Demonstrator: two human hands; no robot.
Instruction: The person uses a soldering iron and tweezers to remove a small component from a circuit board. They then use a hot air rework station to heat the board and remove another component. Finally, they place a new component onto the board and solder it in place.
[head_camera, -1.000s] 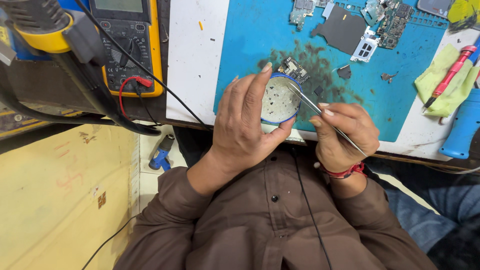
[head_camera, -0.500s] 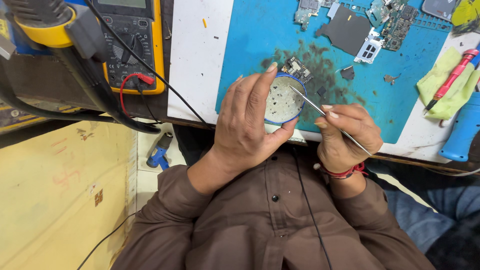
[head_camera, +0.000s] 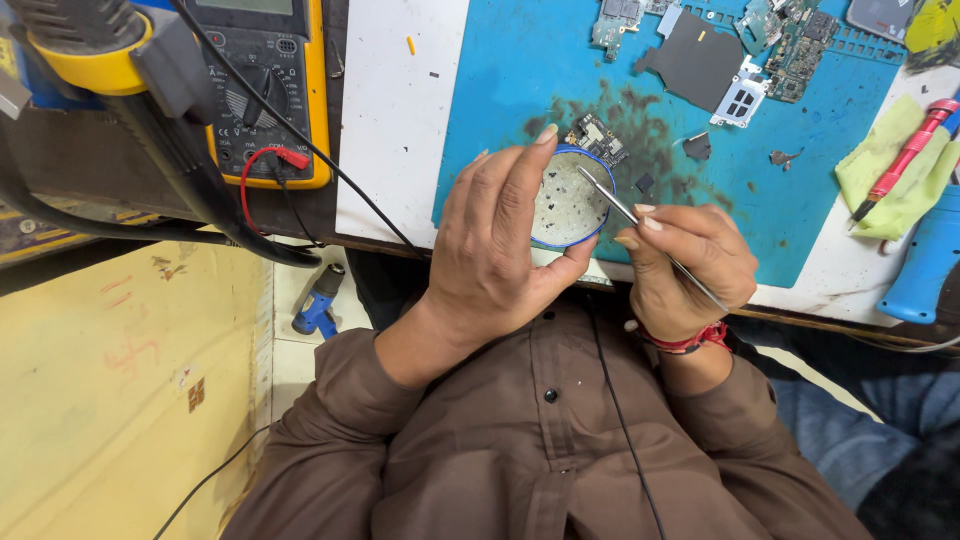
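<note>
Crowding the blue mat (head_camera: 500, 90): circuit boards (head_camera: 790, 40), multimeter (head_camera: 265, 80), red screwdriver (head_camera: 905, 155).

A white worktable (head_camera: 400, 150) carries a blue mat (head_camera: 500, 80) with dark stains. Below its dark front edge stands a pale yellow surface (head_camera: 110, 400) with some faint red marks, and beside it a strip of light floor (head_camera: 290, 360) shows. The light is bright and even.

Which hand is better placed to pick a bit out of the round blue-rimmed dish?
The right hand, most likely. It pinches the tweezers, whose tips sit over the dish. The left hand wraps the dish's rim and steadies it, so it has no free grip.
</note>
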